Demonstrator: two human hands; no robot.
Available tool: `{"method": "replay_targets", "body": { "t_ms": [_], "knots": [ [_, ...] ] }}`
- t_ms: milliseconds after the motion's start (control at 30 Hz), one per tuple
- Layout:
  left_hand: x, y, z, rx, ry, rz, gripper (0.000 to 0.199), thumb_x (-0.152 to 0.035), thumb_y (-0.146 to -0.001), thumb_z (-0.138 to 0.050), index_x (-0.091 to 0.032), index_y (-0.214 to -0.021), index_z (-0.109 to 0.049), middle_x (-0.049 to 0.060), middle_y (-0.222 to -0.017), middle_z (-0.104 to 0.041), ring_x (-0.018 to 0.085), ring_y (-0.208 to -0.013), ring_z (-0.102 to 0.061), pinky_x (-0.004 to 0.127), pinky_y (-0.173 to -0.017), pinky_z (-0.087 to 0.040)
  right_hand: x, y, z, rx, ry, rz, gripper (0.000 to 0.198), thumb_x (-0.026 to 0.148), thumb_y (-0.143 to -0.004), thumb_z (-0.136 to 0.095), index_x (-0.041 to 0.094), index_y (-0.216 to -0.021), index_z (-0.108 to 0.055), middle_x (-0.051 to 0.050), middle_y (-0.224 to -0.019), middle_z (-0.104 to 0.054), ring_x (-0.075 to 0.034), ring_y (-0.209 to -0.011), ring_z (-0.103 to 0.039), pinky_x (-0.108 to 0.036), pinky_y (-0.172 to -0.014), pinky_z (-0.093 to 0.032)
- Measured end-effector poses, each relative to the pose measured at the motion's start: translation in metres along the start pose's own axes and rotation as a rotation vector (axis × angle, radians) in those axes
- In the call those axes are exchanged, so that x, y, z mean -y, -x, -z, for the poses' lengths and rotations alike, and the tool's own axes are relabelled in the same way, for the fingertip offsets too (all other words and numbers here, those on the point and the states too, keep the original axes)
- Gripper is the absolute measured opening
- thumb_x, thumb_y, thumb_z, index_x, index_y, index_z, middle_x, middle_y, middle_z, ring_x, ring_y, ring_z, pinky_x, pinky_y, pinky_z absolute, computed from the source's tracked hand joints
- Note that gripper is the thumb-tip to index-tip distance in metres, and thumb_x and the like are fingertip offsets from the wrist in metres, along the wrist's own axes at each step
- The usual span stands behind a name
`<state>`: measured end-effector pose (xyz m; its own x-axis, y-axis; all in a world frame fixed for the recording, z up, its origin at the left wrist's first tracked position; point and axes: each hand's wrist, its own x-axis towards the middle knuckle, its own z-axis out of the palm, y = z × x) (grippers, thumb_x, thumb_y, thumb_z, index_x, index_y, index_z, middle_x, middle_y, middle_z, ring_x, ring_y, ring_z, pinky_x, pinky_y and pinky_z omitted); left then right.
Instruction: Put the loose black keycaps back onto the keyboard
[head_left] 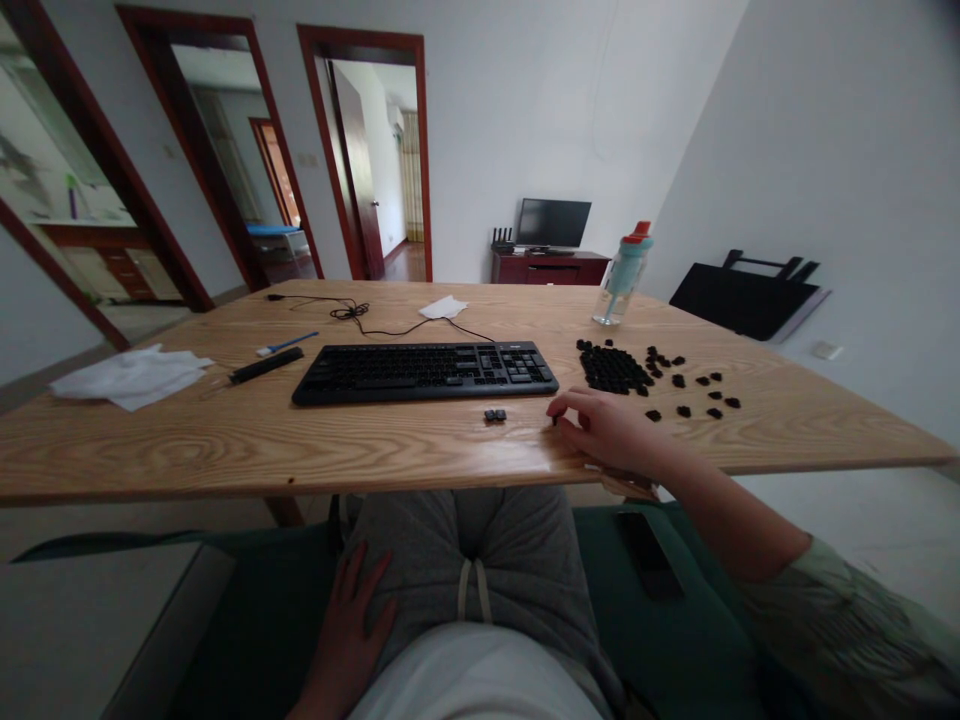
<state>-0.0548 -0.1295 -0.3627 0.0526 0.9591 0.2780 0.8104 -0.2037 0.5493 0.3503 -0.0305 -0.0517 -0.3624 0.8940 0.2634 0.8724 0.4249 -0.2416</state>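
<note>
A black keyboard (425, 371) lies across the middle of the wooden table (225, 440). To its right sits a pile of loose black keycaps (613, 369), with more scattered further right (701, 392). Two keycaps (494, 415) lie together just in front of the keyboard. My right hand (611, 430) rests on the table near the front edge, fingers curled, fingertips pinching something small and dark that I cannot make out. My left hand (349, 620) lies flat on my left thigh below the table, holding nothing.
A water bottle (622, 275) stands at the back right. White tissues (131, 376), a black tool (266, 366) and a blue pen (287, 344) lie at the left; a coiled cable (352, 312) and a tissue (444, 307) lie behind the keyboard. A phone (649, 556) rests on the green seat.
</note>
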Motion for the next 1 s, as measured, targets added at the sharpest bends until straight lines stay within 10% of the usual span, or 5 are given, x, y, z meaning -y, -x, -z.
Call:
{"method": "replay_targets", "body": {
  "t_ms": [400,767,1000],
  "knots": [
    [-0.005,0.002,0.003,0.003,0.016,0.012,0.046,-0.036,-0.094,-0.050,-0.030,-0.139,-0.056,0.005,-0.161,-0.031,0.031,-0.149,-0.025,0.056,-0.118,-0.030,0.002,0.003,-0.007,-0.067,-0.025,0.075,0.023,0.030,-0.089,-0.054,0.023,-0.104,-0.071,-0.009,-0.109,-0.069,-0.019,-0.079,-0.063,-0.032,-0.074,-0.047],
    [-0.003,0.000,0.001,0.004,0.008,0.009,0.047,-0.036,-0.093,-0.052,-0.029,-0.139,-0.057,0.008,-0.161,-0.032,0.034,-0.148,-0.027,0.059,-0.116,-0.033,-0.138,0.066,0.032,-0.107,0.042,-0.247,0.025,0.032,-0.079,-0.065,0.025,-0.100,-0.078,-0.013,-0.093,-0.070,-0.027,-0.070,-0.062,-0.045,-0.066,-0.050],
    [-0.004,0.000,0.003,0.003,-0.003,0.013,0.046,-0.035,-0.093,-0.051,-0.030,-0.138,-0.057,0.005,-0.161,-0.032,0.031,-0.148,-0.027,0.056,-0.117,-0.032,-0.132,0.054,0.024,-0.079,0.069,-0.188,0.013,0.034,-0.078,-0.066,0.026,-0.084,-0.075,-0.010,-0.079,-0.070,-0.025,-0.060,-0.062,-0.044,-0.054,-0.051]
  ]
}}
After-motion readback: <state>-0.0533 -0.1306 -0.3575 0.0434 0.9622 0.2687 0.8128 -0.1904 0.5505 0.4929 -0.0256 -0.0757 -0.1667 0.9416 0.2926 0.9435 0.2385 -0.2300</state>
